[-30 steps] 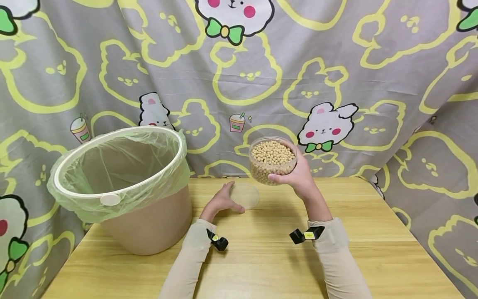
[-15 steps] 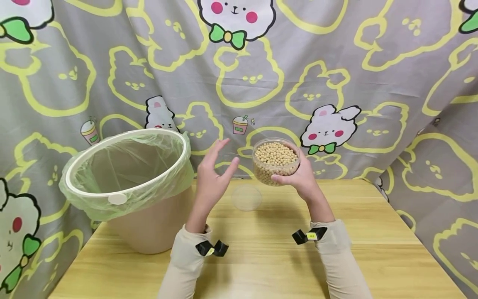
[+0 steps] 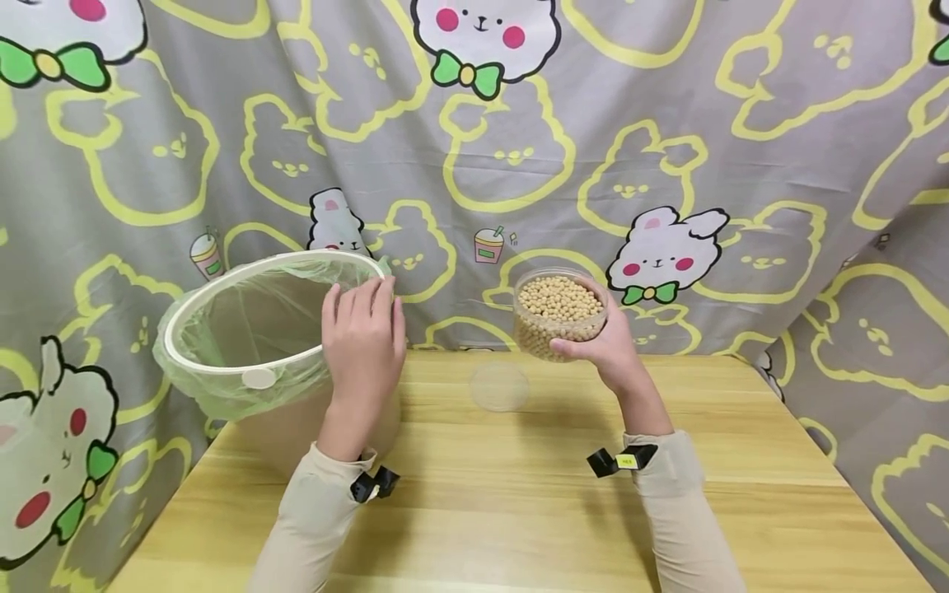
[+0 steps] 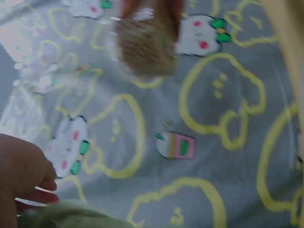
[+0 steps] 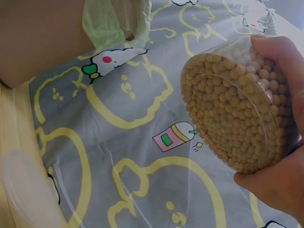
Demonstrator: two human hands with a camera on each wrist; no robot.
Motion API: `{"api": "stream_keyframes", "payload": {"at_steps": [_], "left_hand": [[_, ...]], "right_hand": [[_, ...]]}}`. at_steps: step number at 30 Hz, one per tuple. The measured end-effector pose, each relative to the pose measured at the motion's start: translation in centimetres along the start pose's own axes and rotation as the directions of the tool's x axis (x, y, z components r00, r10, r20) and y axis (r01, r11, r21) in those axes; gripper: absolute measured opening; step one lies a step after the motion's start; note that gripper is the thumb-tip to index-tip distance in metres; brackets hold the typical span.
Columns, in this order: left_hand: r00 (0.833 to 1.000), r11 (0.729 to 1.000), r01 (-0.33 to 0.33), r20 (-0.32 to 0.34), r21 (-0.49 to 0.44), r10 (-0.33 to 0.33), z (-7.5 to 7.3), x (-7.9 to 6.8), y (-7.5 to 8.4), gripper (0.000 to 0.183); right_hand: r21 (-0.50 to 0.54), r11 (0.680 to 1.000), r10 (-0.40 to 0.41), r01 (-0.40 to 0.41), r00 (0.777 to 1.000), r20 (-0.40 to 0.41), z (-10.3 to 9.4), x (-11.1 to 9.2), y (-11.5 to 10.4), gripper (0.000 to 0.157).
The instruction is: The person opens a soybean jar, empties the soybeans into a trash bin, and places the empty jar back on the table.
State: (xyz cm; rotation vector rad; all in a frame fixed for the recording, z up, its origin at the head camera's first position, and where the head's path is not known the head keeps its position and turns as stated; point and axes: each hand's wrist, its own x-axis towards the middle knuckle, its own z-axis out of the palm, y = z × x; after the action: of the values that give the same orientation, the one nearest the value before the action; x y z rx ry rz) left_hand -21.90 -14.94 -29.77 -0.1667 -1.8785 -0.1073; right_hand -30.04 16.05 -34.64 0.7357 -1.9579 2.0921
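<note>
My right hand (image 3: 608, 346) grips a clear round plastic tub (image 3: 537, 333) of soybeans (image 3: 561, 298), holding it above the table. Its underside faces the right wrist view, packed with beans, with my thumb and fingers around the side. My left hand (image 3: 363, 346) is at the right side of a beige trash bin (image 3: 289, 428), its fingers bent over the pale rim (image 3: 178, 321). A thin green bag (image 3: 230, 399) lines the bin and hangs over the outside. The fingertips are hidden in the head view.
A clear round lid (image 3: 499, 387) lies flat on the wooden table (image 3: 519, 511), between bin and tub. A grey patterned curtain (image 3: 415, 148) hangs behind the table and at both sides.
My left hand has left the lid on the table, risen and moved left to the bin's rim. The right hand still holds the tub in about the same place. The head view has turned slightly left.
</note>
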Motion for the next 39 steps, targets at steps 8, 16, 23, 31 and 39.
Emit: {"api": "stream_keyframes", "payload": {"at_steps": [8, 16, 23, 31, 39], "left_hand": [[1.000, 0.971, 0.028, -0.020, 0.239, -0.024, 1.5, -1.7, -0.8, 0.018], [0.987, 0.950, 0.090, -0.152, 0.300, -0.046, 2.8, -2.2, -1.1, 0.021], [0.971, 0.943, 0.105, -0.236, 0.316, -0.028, 3.7, -1.8, -0.9, 0.027], [0.966, 0.934, 0.109, -0.259, 0.341, -0.018, 4.0, -1.4, -0.6, 0.025], [0.965, 0.935, 0.111, -0.263, 0.336, -0.021, 4.2, -1.0, -0.6, 0.021]], "right_hand": [[0.075, 0.997, 0.014, -0.015, 1.000, 0.013, 0.7, -0.3, -0.4, 0.098], [0.051, 0.999, -0.002, -0.002, 0.998, 0.070, 2.4, 1.8, -1.8, 0.092], [0.041, 0.999, 0.025, -0.029, 0.993, 0.114, 4.2, 4.8, -4.2, 0.089], [-0.036, 0.999, 0.033, -0.027, 0.985, 0.170, 6.9, 8.2, -6.4, 0.086], [-0.187, 0.982, 0.048, -0.012, 0.981, 0.188, 9.6, 10.7, -7.6, 0.093]]}}
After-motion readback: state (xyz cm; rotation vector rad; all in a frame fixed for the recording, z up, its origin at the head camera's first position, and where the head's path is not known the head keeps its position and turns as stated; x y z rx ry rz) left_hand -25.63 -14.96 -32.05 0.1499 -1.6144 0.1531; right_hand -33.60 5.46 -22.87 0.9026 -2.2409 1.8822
